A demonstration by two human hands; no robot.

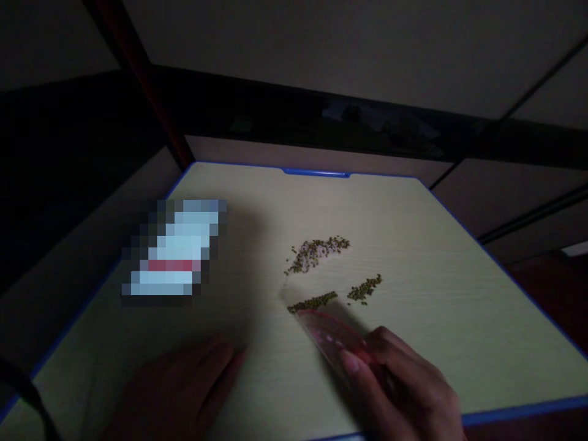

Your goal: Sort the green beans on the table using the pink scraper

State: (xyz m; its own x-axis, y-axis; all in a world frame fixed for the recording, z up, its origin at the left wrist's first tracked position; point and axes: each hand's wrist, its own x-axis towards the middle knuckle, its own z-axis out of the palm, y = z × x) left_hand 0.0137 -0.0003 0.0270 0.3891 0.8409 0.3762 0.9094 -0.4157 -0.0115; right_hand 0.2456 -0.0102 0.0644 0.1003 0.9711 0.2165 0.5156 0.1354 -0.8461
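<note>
My right hand (404, 386) grips a clear pinkish plastic ruler (328, 334) near the table's front edge, its far tip angled up and left toward the seeds. Small green seeds lie in three heaps: a row (312, 302) right along the ruler's tip, a small cluster (365, 290) to its right, and a bigger pile mixed with pale grains (316, 251) farther back. My left hand (184, 386) rests flat on the tabletop at the front left, fingers together, holding nothing.
The table (436, 257) is pale wood-grain with a blue rim. A blurred pale blue and red item (177, 251) lies at its left side. Dark floor and a red post surround the table. The room is dim.
</note>
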